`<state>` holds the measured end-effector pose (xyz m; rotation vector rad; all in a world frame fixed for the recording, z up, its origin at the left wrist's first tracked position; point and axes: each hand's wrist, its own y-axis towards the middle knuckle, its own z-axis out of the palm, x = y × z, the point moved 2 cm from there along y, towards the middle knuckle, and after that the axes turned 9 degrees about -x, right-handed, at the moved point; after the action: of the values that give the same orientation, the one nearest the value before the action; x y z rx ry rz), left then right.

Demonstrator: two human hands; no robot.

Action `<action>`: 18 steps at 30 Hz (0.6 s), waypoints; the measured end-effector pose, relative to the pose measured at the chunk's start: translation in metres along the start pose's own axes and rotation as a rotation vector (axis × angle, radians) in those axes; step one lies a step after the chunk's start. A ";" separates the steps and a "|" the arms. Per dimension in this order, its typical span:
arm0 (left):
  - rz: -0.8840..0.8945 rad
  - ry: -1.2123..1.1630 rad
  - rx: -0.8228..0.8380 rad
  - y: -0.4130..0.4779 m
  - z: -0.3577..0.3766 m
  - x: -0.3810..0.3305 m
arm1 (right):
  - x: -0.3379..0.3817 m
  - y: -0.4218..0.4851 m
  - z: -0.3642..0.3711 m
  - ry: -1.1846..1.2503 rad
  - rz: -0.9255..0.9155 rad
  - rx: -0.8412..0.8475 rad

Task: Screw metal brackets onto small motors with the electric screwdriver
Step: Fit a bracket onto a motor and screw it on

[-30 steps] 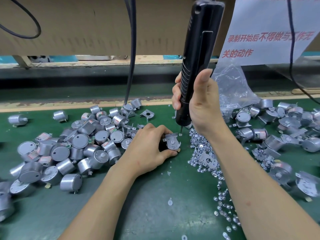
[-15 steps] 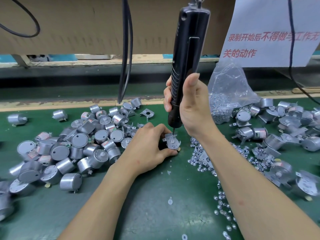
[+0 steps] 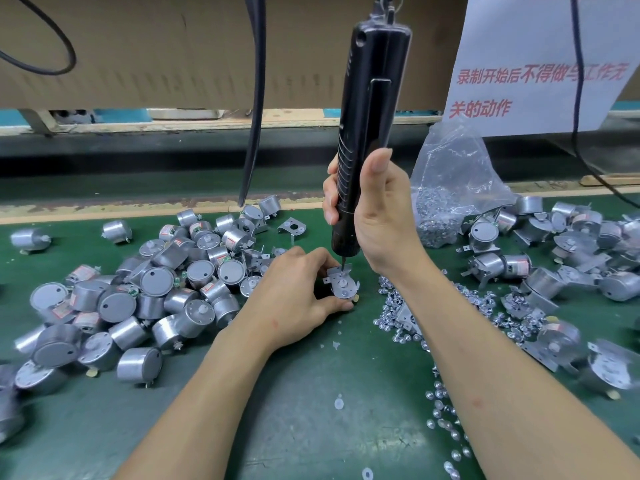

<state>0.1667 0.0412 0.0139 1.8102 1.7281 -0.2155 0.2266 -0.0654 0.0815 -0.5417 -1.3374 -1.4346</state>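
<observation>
Bracket (image 3: 335, 273) and motor (image 3: 344, 291) are sitting pinched in my left fingers (image 3: 336, 306). My right fingers (image 3: 376, 168) are wrapping the electric screwdriver (image 3: 370, 116), bit touching bracket.

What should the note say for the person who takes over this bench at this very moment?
Left hand: holds the current motor on the green mat, with a bracket on top.
Right hand: grips the hanging electric screwdriver upright, with its bit on the bracket's far tab.
Things: bare motors are piled at the left; loose screws and a screw bag are at the right.
Done: bracketed motors lie at the right.
Left: finish this screw (I cannot tell if it is seated), then do the left pile.
</observation>
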 end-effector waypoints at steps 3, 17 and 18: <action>-0.002 -0.008 0.002 0.000 0.000 0.000 | -0.001 0.000 0.000 0.000 0.003 0.000; 0.046 -0.023 -0.040 -0.001 0.002 0.002 | -0.006 0.001 0.001 -0.004 0.021 0.005; 0.046 -0.023 -0.043 0.000 0.002 0.002 | -0.006 0.001 0.001 -0.009 0.024 0.009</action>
<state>0.1671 0.0420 0.0110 1.8078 1.6618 -0.1783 0.2288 -0.0619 0.0772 -0.5565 -1.3395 -1.4074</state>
